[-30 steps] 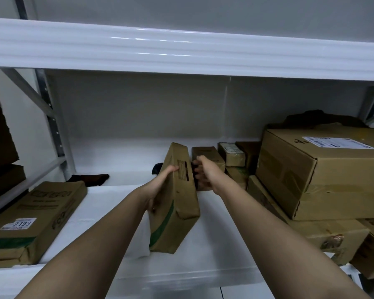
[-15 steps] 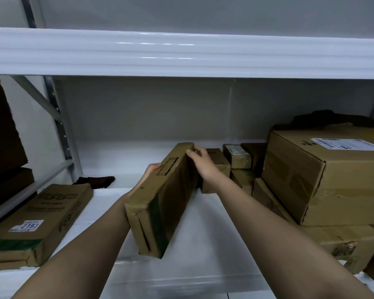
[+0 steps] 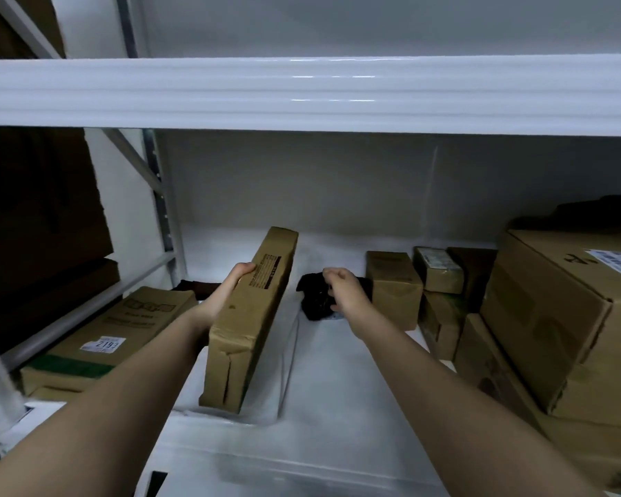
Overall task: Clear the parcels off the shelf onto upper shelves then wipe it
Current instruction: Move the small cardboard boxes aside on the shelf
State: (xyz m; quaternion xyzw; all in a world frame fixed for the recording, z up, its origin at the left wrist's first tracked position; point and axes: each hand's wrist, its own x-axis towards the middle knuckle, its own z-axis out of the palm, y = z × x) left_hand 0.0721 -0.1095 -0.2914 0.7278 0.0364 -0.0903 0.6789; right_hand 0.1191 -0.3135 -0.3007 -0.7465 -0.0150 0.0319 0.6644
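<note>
I hold a long flat cardboard parcel up on its narrow edge, tilted over the white shelf. My left hand grips its left face near the far end. My right hand is off the parcel, to its right, with its fingers curled in front of a black cloth that lies on the shelf. Whether those fingers grip the cloth is not plain. The white beam of the upper shelf crosses the view above.
A flat box with a 2193 label lies at the left. Several small boxes stand at the back right, beside a large carton stacked on others. A dark cloth lies near the grey upright.
My right hand let go of the parcel and moved right to the black cloth. The parcel shifted left, held by my left hand alone, and uncovered the cloth.
</note>
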